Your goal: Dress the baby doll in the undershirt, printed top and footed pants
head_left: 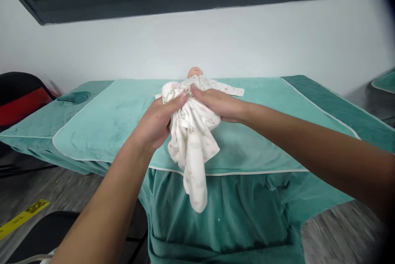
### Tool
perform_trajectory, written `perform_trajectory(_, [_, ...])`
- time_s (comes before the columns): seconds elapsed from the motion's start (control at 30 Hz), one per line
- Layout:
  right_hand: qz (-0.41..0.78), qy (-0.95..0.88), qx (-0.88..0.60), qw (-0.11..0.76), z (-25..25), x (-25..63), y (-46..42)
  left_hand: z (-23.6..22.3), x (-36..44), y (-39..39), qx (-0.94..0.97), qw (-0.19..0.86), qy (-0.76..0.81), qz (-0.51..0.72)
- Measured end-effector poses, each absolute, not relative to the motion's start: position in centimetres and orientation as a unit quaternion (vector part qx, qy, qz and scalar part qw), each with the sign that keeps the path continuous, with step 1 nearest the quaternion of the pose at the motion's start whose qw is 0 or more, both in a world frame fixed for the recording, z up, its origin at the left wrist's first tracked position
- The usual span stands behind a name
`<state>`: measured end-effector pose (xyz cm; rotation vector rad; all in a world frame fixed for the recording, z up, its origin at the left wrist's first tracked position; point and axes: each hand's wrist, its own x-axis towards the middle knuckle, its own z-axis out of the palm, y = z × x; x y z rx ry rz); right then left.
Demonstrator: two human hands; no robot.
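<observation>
Bunched between both hands is a piece of white baby clothing [193, 132] with a small print; a footed leg hangs from it over the bed's front edge. My left hand [159, 117] grips its gathered fabric from the left, thumb on top. From the right, my right hand [212, 101] closes on the same cloth, its thumb close to the left one. Behind the cloth a baby doll [195, 72] lies on the bed, its head toward the wall. The doll wears a white printed top [228, 87] with a sleeve stretched out to the right. Its lower body is hidden.
The bed has a teal cover [101, 120] with white piping and a hanging skirt [228, 214]. A white wall [123, 50] and dark window frame [179, 0] stand behind. Black-and-red chair [24, 99] at left; dark seat [46, 231] and yellow floor tape [24, 216] lower left.
</observation>
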<state>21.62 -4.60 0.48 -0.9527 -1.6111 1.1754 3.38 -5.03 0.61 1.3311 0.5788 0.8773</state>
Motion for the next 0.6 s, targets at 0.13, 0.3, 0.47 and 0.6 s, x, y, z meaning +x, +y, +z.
perform_trajectory(0.13, [0.540,-0.705,-0.344,0.303,-0.4,22.3,-4.7,-0.3,2.8,-4.2,0.556,0.679,0.292,0.381])
perform_trajectory(0.3, [0.576,-0.623,-0.330,0.414,-1.2,22.9,-3.5,-0.9,1.4,-4.1,0.630,0.673,0.281,0.266])
perform_trajectory(0.47, [0.617,-0.566,-0.293,0.462,-1.6,22.4,-3.2,-1.8,1.6,-4.4,0.675,0.640,0.303,0.209])
perform_trajectory(0.6, [0.628,-0.554,-0.304,0.454,-1.8,21.7,-3.9,-3.0,2.0,-3.9,0.599,0.655,0.319,0.333])
